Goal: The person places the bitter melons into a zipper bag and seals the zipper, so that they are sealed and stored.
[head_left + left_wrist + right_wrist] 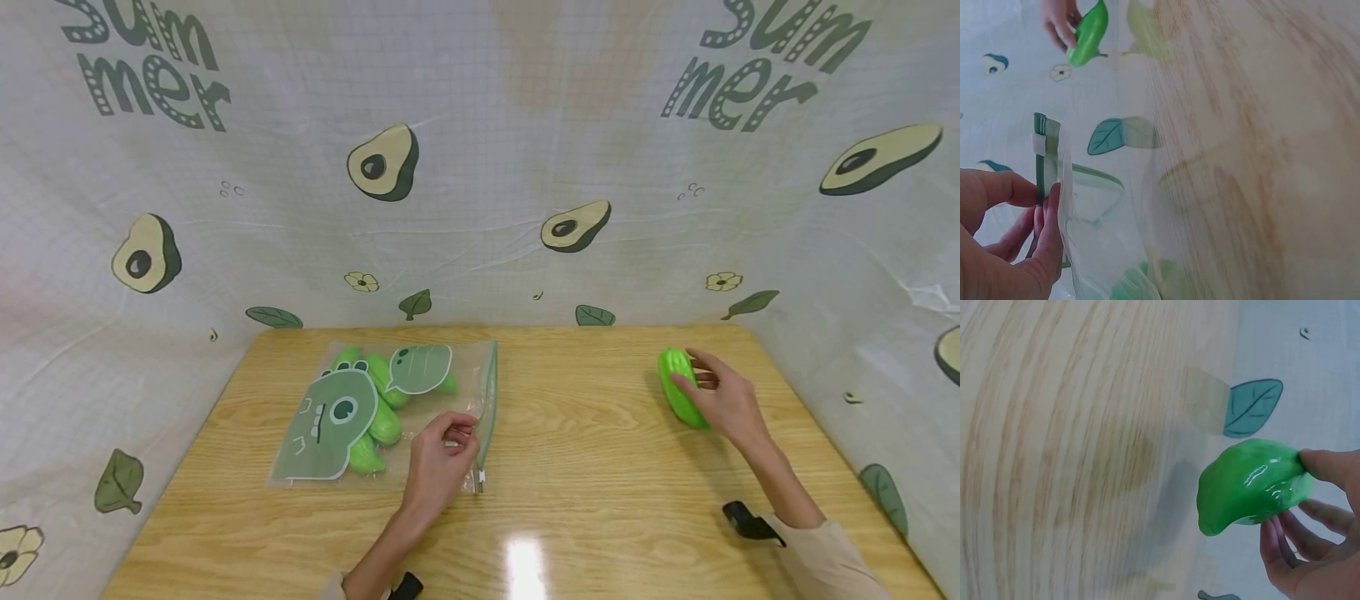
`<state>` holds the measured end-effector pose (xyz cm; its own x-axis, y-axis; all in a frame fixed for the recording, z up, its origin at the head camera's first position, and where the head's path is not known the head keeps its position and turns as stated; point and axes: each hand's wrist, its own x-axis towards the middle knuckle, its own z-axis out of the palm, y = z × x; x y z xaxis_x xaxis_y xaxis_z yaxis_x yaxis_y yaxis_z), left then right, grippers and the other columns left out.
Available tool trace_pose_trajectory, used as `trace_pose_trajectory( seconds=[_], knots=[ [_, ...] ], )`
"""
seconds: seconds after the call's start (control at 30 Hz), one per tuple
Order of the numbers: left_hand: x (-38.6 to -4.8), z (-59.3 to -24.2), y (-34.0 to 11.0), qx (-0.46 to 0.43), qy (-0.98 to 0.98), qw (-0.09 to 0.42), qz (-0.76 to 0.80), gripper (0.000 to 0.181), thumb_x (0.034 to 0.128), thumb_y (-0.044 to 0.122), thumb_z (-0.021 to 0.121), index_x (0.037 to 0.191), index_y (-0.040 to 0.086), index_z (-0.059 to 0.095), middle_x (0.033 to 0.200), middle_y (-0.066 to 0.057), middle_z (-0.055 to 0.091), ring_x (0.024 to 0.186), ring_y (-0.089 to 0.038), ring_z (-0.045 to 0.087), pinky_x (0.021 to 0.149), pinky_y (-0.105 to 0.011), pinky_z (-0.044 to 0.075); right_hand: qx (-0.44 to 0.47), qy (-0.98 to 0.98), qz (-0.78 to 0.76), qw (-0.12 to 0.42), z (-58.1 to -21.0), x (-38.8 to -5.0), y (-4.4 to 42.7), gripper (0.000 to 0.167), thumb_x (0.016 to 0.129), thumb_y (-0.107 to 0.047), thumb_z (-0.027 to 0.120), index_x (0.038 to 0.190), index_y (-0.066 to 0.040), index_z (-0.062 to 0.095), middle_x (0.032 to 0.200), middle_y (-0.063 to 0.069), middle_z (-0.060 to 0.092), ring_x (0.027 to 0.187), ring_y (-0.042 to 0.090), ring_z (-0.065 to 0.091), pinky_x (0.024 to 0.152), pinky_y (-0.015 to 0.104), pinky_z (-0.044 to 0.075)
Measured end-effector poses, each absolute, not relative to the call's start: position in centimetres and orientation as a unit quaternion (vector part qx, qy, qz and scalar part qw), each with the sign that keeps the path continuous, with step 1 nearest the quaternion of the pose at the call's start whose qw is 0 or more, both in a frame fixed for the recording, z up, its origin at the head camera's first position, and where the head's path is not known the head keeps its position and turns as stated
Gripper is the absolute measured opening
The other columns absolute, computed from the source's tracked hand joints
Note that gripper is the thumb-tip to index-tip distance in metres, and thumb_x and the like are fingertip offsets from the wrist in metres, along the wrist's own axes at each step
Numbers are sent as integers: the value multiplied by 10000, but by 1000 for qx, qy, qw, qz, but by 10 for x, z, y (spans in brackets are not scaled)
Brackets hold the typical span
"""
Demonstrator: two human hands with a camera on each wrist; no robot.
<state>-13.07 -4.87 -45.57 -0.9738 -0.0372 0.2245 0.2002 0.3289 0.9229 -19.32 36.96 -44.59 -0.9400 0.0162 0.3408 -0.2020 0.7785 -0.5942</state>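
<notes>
A clear zip bag (465, 392) printed with a green cartoon monster lies on the left half of the table. Several bright green, fruit-like pieces (386, 423) show through its plastic. My left hand (442, 462) pinches the bag's green-edged opening between thumb and fingers, near the white slider (1039, 144). Over the right side of the table, my right hand (723, 400) grips a shiny green ridged fruit (1250, 481) with a pointed end. Its exact kind is unclear. Thumb and fingers hold it from opposite sides, and its shadow falls on the wood apart from it.
The wooden table (577, 467) is bounded at the back and sides by a pale cloth (480, 275) with avocado, leaf and lettering prints. A black strap (750, 523) is at the right wrist.
</notes>
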Motion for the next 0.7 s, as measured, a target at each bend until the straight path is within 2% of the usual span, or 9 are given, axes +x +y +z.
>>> trace_pose_trajectory(
  seconds=[0.33,0.7],
  knots=[
    [-132,-456,-49,-51,-807,101,-579,195,844,-59,670,1007,32,727,904,-52,696,799,-156,675,694,-243,601,69,-926,342,144,-435,-194,358,546,1023,-205,636,1486,35,478,1261,353,592,1022,507,643,726,89,444],
    [-131,-456,-49,-49,-806,99,-582,189,843,-53,672,1003,31,728,899,-46,693,793,-149,673,695,-243,601,56,-913,383,127,-430,-195,345,587,1002,-255,677,1495,-6,478,1281,316,597,1079,483,630,746,59,440]
  ],
)
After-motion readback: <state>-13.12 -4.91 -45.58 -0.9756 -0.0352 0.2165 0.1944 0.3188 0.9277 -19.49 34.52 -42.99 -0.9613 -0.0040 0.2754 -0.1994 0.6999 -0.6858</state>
